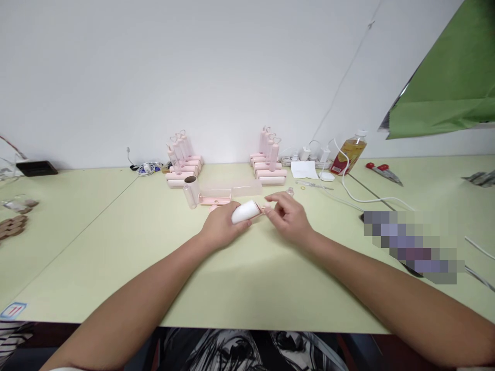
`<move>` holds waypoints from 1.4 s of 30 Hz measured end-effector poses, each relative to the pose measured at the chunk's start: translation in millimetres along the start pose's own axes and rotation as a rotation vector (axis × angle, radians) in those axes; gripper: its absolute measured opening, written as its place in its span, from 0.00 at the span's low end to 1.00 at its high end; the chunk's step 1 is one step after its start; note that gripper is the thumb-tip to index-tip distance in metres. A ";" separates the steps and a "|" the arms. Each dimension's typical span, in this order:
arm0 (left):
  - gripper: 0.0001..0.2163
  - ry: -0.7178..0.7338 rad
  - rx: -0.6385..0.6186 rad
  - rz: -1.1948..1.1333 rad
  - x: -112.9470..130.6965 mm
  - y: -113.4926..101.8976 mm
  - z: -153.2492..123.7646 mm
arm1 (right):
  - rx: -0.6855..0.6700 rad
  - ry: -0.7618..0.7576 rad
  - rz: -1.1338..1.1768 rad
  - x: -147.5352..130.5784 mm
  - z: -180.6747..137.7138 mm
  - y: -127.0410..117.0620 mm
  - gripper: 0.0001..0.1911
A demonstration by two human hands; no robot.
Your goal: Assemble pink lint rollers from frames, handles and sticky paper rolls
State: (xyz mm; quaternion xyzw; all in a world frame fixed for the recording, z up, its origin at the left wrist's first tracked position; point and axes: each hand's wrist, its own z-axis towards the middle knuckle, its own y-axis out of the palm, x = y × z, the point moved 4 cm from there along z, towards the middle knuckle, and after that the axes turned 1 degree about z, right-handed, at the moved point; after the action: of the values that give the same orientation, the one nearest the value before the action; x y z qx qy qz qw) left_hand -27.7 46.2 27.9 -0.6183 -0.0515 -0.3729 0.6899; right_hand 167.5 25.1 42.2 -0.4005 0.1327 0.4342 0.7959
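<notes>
My left hand (222, 225) is wrapped round a white lint roller (246, 212), which lies tilted with its right end raised. At that end my right hand (289, 219) pinches a small pink part (265, 209); its exact shape is too small to make out. Just beyond my left hand lie an open pink casing (215, 200) and a clear plastic cover (243, 189). A roll with a brown cardboard core (191, 180) stands to their left, behind a clear pink tube (191, 197).
Pink lint rollers stand in two groups, left (181, 159) and right (269, 157), near the wall. Farther right are a drink bottle (349, 153), white cables (348, 190), red-handled pliers (384, 173) and a blurred-out object (412, 252). A phone (36, 168) lies far left.
</notes>
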 end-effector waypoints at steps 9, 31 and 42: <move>0.22 -0.258 0.009 -0.012 -14.7 0.0 1.8 | 0.161 0.426 -0.149 60.1 16.8 -39.4 0.30; 0.23 0.403 0.260 0.365 37.1 -4.2 -12.8 | -0.500 0.248 0.261 1.9 -5.9 11.6 0.14; 0.15 0.447 0.151 0.187 27.1 7.4 -11.2 | -0.317 0.028 -0.066 40.7 11.4 8.9 0.18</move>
State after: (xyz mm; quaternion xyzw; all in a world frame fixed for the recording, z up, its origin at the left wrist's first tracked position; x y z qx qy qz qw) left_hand -8.3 23.6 33.8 -0.4691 0.1321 -0.4299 0.7601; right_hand 182.8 60.3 22.2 -0.5312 0.0605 0.4178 0.7346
